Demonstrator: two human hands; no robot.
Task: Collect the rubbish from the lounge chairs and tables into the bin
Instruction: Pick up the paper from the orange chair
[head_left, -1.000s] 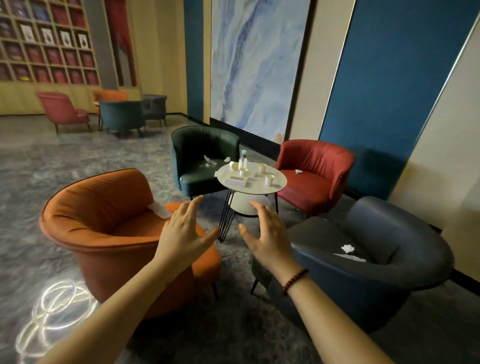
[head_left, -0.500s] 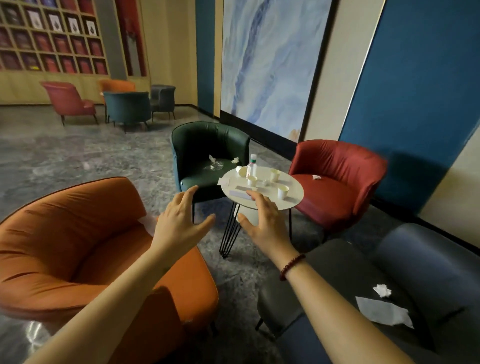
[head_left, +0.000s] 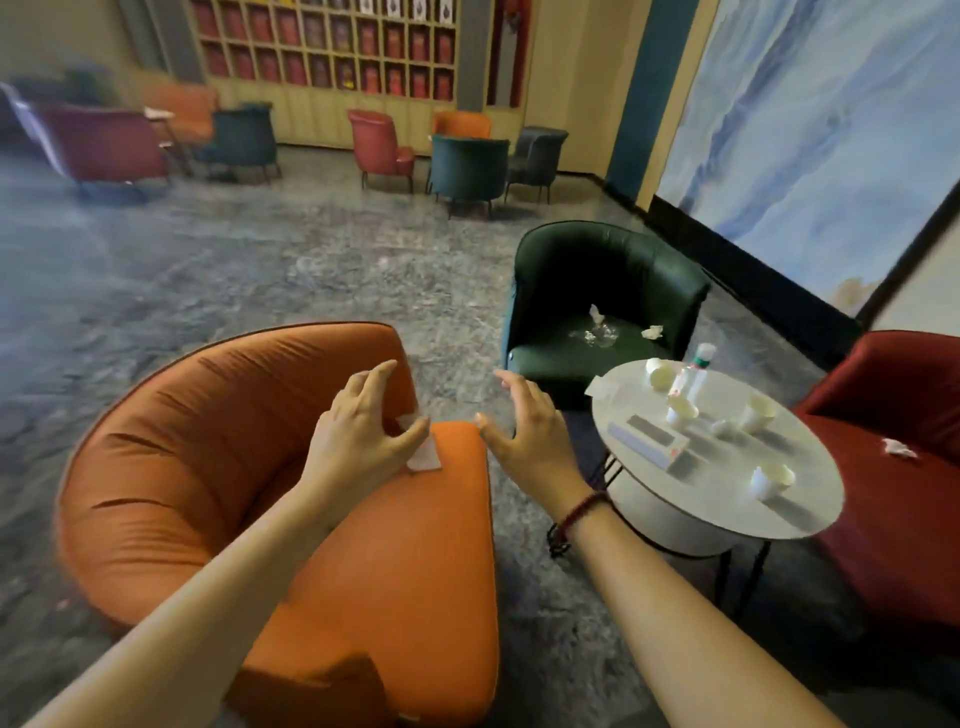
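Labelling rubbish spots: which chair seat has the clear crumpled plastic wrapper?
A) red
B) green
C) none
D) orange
B: the clear wrapper lies on the green chair seat, between two crumpled tissues; the orange chair holds only a flat white paper, below the left hand.

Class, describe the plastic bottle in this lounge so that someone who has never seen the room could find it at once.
Start at the small round white table ringed by the orange, green and red armchairs. The plastic bottle stands upright at the table's far edge, on the side nearest the green armchair. It is the tallest thing there, clear with a green cap, while its neighbours are low white paper cups and a flat box.
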